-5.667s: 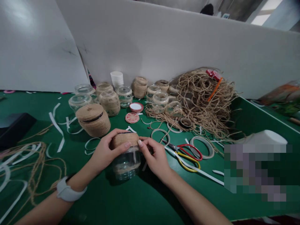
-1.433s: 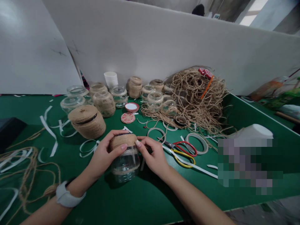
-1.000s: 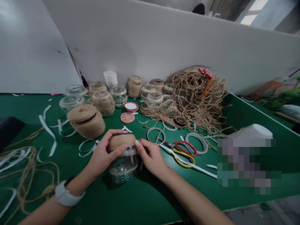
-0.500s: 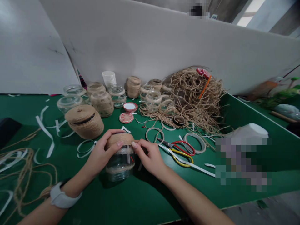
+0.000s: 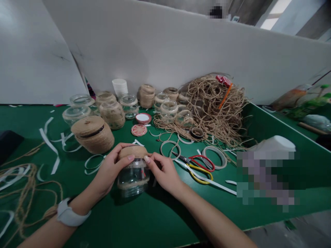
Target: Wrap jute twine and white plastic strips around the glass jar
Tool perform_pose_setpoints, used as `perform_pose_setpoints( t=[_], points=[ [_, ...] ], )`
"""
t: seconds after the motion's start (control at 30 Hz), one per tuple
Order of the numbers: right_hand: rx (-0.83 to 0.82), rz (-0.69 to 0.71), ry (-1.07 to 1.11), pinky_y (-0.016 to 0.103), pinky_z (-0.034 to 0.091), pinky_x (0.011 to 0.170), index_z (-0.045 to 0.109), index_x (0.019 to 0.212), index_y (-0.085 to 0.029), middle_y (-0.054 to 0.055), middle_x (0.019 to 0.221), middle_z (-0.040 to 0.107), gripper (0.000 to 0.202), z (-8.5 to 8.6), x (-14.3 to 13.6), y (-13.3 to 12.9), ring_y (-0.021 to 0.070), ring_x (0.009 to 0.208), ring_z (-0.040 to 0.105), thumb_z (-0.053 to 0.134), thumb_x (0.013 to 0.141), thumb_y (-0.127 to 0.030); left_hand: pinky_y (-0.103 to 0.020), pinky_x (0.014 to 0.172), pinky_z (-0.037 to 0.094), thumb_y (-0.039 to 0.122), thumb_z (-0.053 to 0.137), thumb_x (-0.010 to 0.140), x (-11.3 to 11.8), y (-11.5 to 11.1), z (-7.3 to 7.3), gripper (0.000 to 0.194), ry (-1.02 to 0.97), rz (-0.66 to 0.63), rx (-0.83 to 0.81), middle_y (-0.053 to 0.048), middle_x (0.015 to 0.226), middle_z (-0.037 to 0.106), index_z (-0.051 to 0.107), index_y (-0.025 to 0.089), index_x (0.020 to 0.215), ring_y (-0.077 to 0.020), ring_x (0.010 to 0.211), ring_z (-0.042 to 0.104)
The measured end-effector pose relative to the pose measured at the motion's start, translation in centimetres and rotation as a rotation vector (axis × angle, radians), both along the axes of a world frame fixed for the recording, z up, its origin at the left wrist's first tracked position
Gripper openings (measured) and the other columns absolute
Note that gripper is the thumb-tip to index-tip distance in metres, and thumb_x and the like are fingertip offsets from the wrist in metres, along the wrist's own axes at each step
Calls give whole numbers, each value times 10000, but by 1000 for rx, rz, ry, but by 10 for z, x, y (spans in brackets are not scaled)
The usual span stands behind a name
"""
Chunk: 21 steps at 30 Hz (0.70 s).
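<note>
Glass jar [image 5: 133,174] held over the green tabletop [image 5: 134,224]
Left hand [image 5: 108,168] grips its twine band [image 5: 133,151]; right hand [image 5: 165,170] pinches at the band's edge; even tension should keep it snug.

My bare left forearm [image 5: 43,232] slants in from the lower left of my feed; my bare left hand [image 5: 110,167] is cupped in a wide grip, thumb stretched rightward, the other fingers partly hidden from me. My bare right forearm [image 5: 209,208] angles in from the lower right, and my bare right hand [image 5: 165,172] pinches with thumb and forefinger, its thumb tip near my left thumb.
</note>
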State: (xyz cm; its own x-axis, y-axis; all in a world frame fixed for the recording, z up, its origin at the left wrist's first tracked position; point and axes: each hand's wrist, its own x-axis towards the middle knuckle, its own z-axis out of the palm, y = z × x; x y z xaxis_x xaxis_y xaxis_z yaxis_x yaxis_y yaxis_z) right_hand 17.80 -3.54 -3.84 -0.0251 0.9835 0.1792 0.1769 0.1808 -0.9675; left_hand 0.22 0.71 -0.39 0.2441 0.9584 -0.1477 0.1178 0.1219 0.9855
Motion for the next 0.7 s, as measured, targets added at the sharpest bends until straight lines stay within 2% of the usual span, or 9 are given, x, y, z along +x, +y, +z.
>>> perform_pose_setpoints(
  t=[0.07,0.27,0.37,0.53,0.6,0.7],
  points=[
    [-16,-3,10,223,295,521,479,660,-205,-51,595,442,393,0,0,0,100,552,384,509,943,-477,-400,817,559,524,755,704,1,1,0,532,13,-7,4,-80,1045,729,604,198,1097,-312,969,683],
    [-61,-31,-55,226,288,513,476,638,-202,-55,560,424,435,-1,2,0,100,542,391,497,943,-511,-432,893,525,564,724,718,0,5,-2,495,194,5,160,-73,1015,721,652,196,1043,-329,985,666],
    [-67,-29,-56,226,285,511,490,637,-199,-56,555,420,430,-1,2,0,99,538,381,513,934,-510,-426,881,534,524,730,721,0,4,-1,467,140,17,129,-73,1027,724,660,192,1041,-327,989,668],
    [-32,-37,15,225,292,515,491,639,-198,-50,579,442,419,0,2,-1,96,547,376,551,913,-508,-376,763,582,428,752,706,1,-2,5,459,-85,13,-52,-69,1022,741,628,199,1084,-294,915,702],
    [-15,-34,31,227,295,515,493,640,-197,-44,592,462,418,0,2,-1,96,550,381,555,913,-507,-376,785,583,432,747,726,1,-3,7,459,-80,-27,-25,-81,1080,738,633,211,1112,-300,959,701],
    [10,-40,21,229,299,512,485,628,-199,-40,586,466,428,1,1,-1,98,547,385,543,919,-507,-387,843,570,450,777,706,-1,-2,8,468,52,-64,96,-86,1112,729,660,218,1094,-320,1024,682]
  ],
)
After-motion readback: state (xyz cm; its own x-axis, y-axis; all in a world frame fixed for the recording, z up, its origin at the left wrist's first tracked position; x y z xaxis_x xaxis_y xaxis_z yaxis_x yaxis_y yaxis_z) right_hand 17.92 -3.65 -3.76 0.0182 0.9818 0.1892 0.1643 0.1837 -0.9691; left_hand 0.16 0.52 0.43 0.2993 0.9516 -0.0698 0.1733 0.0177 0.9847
